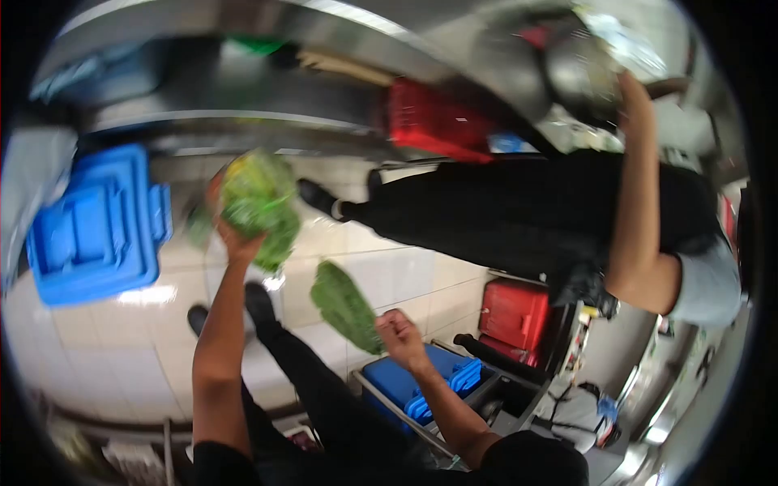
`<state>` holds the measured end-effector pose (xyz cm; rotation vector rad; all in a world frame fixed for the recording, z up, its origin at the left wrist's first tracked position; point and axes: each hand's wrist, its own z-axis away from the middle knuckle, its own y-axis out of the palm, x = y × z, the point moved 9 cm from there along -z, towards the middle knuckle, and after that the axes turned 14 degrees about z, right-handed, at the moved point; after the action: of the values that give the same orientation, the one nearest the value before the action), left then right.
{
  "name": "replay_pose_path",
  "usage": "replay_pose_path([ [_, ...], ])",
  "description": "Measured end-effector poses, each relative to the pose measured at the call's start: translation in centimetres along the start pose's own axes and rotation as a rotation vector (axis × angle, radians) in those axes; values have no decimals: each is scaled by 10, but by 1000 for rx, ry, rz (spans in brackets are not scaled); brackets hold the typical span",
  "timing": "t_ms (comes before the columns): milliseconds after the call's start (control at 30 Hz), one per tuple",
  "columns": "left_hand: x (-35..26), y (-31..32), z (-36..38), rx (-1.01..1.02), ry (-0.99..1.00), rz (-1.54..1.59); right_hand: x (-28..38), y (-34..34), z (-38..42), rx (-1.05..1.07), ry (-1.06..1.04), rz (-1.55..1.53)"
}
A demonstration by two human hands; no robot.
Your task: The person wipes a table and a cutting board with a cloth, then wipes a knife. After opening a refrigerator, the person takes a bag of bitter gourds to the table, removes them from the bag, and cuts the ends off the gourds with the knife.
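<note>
My left hand (239, 243) is closed round a bundle of leafy greens (259, 194), held out above the tiled floor. The bundle is light green with a yellowish patch; its far side is blurred, and the hand hides part of its base. In my right hand (401, 336), the fingers pinch the end of one long, broad green leaf (344, 304). That leaf stretches away to the upper left, apart from the bundle. Just below it is a blue lidded container (413, 377), close to my right forearm.
A large blue plastic bin (97, 235) stands at the left. Another person in dark trousers (486, 215) is at the right, one arm reaching toward a metal bowl (579, 69). Red crates (438, 121) sit by the steel counter, and a red container (515, 316) stands lower right.
</note>
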<state>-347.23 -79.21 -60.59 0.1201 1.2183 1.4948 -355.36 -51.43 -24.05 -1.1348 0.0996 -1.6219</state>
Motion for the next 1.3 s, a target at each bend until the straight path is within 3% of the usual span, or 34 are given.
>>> replay_pose_path([
  [33, -11, -5, 4, -96, 66, -640, 1, 0, 1, 22, 23, 12],
  [67, 5, -40, -9, -143, 108, -898, -5, 2, 2, 28, 22, -28],
  [100, -8, -26, -5, -96, 148, -727, -9, 4, -1, 45, 18, -69],
  [167, -50, -1, 28, -431, -132, -952, 10, 2, 0, 75, 36, -48],
  [333, -61, -9, 35, -352, 42, -914, 10, -3, 7, 84, 79, 73],
  [400, -64, -26, 51, -362, 83, -1115, 13, -5, 11, 80, 63, 76],
  [500, -72, -41, 106, -315, -18, -1038, 22, -2, 25, 94, 78, 98],
  [533, -70, -57, 128, -385, -97, -1028, 25, -1, 29, 118, 96, 143],
  [567, -73, -63, 152, -350, -47, -915, 29, -3, 33, 99, 89, 132],
  [633, -100, -57, 213, -447, -208, -1254, 44, -2, 41, 70, -48, 303],
  [667, -74, -87, 215, -118, -318, -1531, 46, -5, 41, 48, -99, 350],
  [700, -55, -100, 225, 204, -304, -1694, 51, -6, 45, 55, -102, 409],
  [733, -65, -122, 251, 40, -111, -1529, 54, -7, 49, 65, -113, 442],
  [767, -87, -142, 286, -374, -24, -1458, 55, -7, 53, 81, -123, 472],
  [800, -111, -129, 286, -294, 179, -1772, 57, -11, 59, 64, -128, 473],
  [833, -92, -170, 316, -279, -315, -1564, 56, -10, 62, 102, -120, 483],
  [900, -91, -166, 338, -198, -631, -1531, 59, -8, 68, 142, -120, 484],
  [1200, -83, -165, 387, 98, -1090, -1311, 79, 14, 105, 251, -129, 577],
  [1233, -114, -157, 388, -140, -1035, -1197, 77, 16, 105, 264, -133, 583],
  [1300, -121, -109, 364, 318, -667, -1346, 73, 23, 107, 283, -135, 586],
])
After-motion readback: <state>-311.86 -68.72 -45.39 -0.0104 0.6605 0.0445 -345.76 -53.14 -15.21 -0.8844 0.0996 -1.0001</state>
